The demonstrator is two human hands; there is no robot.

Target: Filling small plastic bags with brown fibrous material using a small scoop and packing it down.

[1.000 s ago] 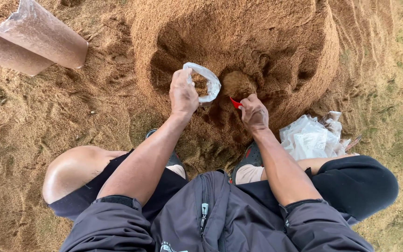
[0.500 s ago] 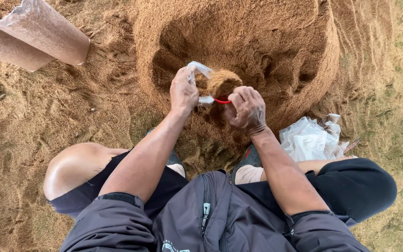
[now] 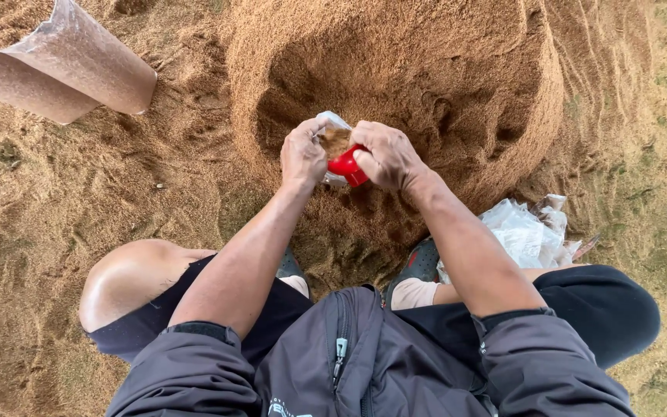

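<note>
I am squatting in front of a big mound of brown sawdust (image 3: 395,54). My left hand (image 3: 303,154) holds the mouth of a small clear plastic bag (image 3: 332,133) that has some sawdust in it. My right hand (image 3: 386,154) grips a small red cup (image 3: 347,165) and tips it against the bag's opening. Both hands meet over the hollow scooped into the mound's front. Most of the bag is hidden behind my fingers.
Two long clear bags packed with sawdust (image 3: 71,58) lie at the top left. A heap of empty clear plastic bags (image 3: 523,232) sits by my right knee. Loose sawdust covers the ground, with grass (image 3: 658,116) along the right edge.
My right hand has brought the red cup from the mound over to the bag's mouth. My left hand has lowered the bag slightly and turned its opening towards the cup.
</note>
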